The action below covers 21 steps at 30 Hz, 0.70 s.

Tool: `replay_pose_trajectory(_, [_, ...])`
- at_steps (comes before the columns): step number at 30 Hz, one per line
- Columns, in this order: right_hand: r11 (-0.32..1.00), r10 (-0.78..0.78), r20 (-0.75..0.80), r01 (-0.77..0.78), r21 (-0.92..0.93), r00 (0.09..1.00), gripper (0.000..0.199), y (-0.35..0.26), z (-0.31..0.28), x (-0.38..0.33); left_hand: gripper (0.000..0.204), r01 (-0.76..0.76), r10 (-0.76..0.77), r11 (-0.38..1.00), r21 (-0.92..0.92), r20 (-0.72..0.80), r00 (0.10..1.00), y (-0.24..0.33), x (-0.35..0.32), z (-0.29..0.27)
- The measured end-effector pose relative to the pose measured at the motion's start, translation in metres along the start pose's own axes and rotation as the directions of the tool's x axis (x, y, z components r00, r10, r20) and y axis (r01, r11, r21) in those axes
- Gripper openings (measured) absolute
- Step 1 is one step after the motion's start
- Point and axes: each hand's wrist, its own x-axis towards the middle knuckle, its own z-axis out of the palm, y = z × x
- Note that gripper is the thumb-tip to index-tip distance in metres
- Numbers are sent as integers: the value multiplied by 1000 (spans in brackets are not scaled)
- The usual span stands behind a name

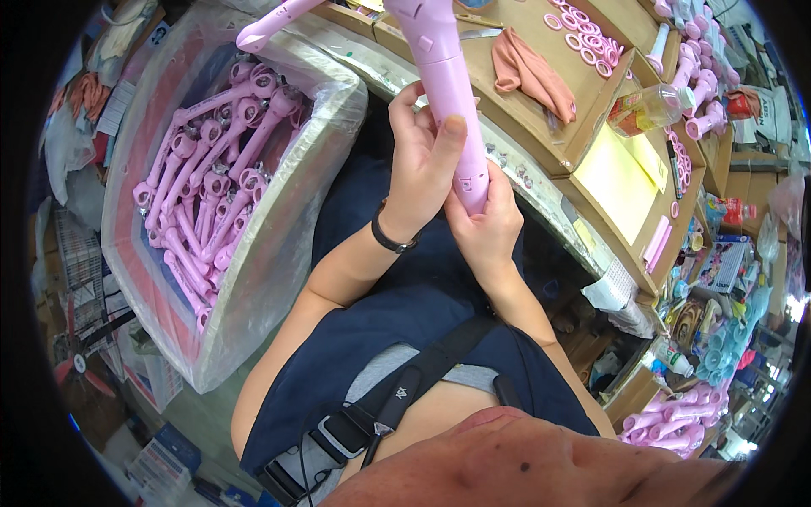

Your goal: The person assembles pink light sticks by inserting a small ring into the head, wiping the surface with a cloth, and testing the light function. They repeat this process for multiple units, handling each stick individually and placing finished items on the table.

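A long pink plastic handle-shaped piece [448,80] is held upright in front of me, wider at its top, which the upper picture edge cuts off. My left hand [421,165] is closed round its middle, the thumb lying along the front. Its rounded lower end, with a small slot, is gripped by my right hand [492,224]. Another pink rod [279,24] slants in from the top to the left; whether it joins the held piece is out of view.
To my left stands a plastic-lined bin [325,139] full of similar pink pieces [198,177]. The bench ahead carries cardboard trays [528,127] with pink rings [583,38], an orange cloth [528,72], a bottle [646,110] and yellow paper [621,182]. More pink parts [676,418] lie at the lower right.
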Motion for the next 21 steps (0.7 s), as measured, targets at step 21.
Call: replay_pose_trajectory(21, [762, -46, 831, -519, 388, 554, 52, 30, -70, 47, 77, 429, 41, 620, -657, 573, 819, -5, 10, -36])
